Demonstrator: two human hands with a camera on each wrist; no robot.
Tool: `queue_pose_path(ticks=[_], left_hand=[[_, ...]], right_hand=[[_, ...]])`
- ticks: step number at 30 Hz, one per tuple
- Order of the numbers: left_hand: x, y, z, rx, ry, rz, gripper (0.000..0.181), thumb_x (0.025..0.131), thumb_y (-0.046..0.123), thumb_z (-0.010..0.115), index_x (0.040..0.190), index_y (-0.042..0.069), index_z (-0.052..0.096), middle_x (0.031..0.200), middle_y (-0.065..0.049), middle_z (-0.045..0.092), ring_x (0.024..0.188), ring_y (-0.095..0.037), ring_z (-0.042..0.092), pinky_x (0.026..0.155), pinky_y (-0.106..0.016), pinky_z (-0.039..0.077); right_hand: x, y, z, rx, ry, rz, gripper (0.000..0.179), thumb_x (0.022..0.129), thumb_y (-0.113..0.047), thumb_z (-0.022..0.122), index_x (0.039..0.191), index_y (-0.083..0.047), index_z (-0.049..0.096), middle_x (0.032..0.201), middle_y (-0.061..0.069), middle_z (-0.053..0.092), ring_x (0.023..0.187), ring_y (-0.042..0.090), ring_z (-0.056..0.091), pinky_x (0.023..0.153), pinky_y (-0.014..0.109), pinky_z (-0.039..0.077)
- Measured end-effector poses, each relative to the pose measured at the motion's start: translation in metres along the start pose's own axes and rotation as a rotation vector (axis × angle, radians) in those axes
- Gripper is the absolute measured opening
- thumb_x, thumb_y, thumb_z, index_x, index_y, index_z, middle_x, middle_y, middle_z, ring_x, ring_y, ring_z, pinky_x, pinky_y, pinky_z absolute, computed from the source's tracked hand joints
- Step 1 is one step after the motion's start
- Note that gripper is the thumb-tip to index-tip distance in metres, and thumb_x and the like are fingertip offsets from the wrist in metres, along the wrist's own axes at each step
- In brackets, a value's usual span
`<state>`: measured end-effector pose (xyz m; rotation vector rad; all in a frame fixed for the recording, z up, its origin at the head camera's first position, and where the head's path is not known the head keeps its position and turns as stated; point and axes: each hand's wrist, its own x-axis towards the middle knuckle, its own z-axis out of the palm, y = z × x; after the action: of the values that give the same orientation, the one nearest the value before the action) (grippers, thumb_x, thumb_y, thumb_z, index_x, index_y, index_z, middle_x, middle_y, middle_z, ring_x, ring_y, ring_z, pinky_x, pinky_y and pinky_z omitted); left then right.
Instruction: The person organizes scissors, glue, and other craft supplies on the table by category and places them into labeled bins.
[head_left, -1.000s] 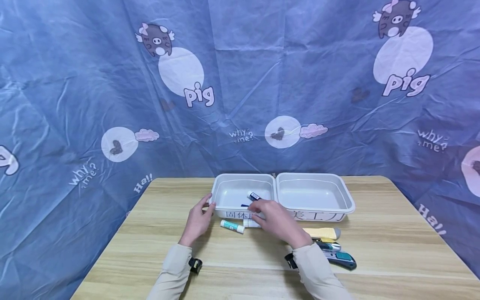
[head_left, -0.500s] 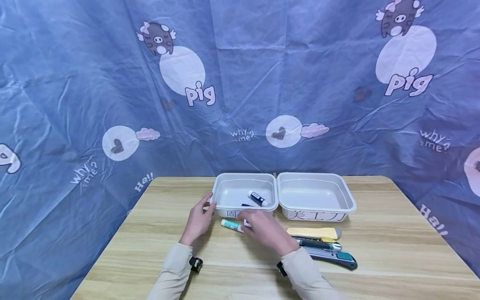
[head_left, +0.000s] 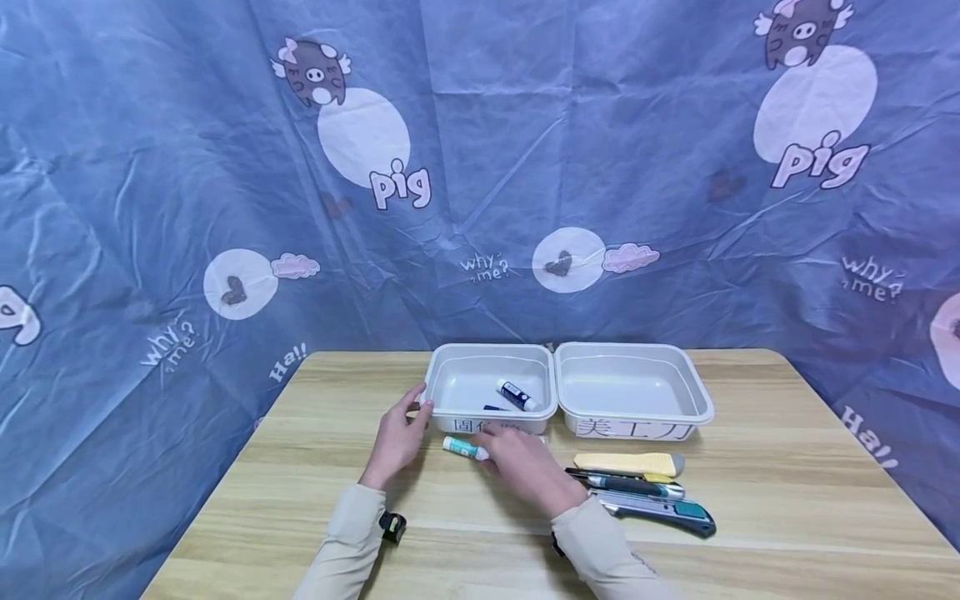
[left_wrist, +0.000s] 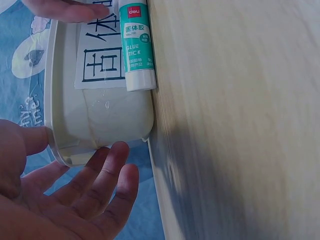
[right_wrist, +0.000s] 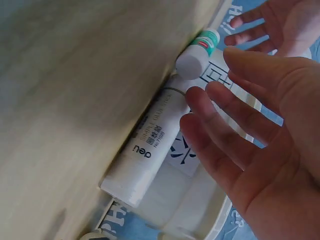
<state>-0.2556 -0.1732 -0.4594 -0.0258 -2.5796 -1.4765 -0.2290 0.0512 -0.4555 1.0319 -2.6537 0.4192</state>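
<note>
The right hand (head_left: 525, 465) was spread, nothing gripped, its fingers (right_wrist: 210, 120) just over the white glue stick (right_wrist: 150, 150), which lay on the table (head_left: 750, 500) against the left tray (head_left: 491, 379)'s front wall; the left hand (head_left: 397, 437), fingers relaxed, was pressed to that tray's left corner; the green glue stick (left_wrist: 136, 47) lay alongside.

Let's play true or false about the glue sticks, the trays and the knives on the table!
1. A blue-capped glue stick lies in the left tray. True.
2. The right tray holds a knife. False: it holds nothing.
3. The utility knives lie on the table, in front of the right tray. True.
4. The right hand grips a knife. False: its straight fingers reach the green glue stick.
</note>
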Motion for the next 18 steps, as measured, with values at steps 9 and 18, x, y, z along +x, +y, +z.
queue_pose_path(ticks=[9,18], left_hand=[[-0.0007,0.0015,-0.0011,-0.006,-0.009,0.01,0.049,0.106,0.021,0.056,0.151,0.002,0.048,0.121,-0.027,0.068,0.091,-0.035,0.074,0.079,-0.04,0.06],[-0.0013,0.0008,-0.0009,-0.007,-0.007,0.008,0.049,0.106,0.022,0.057,0.15,0.004,0.049,0.12,-0.027,0.068,0.092,-0.036,0.074,0.08,-0.04,0.06]], right_hand=[[-0.0042,-0.0017,0.0035,0.031,-0.092,-0.009,0.024,0.09,-0.009,0.076,0.113,-0.014,0.074,0.103,0.003,0.07,0.086,0.018,0.068,0.07,0.033,0.058],[-0.0046,-0.001,0.0039,0.077,-0.105,-0.007,0.022,0.088,-0.007,0.077,0.108,-0.014,0.074,0.105,0.002,0.07,0.089,0.018,0.069,0.076,0.034,0.058]])
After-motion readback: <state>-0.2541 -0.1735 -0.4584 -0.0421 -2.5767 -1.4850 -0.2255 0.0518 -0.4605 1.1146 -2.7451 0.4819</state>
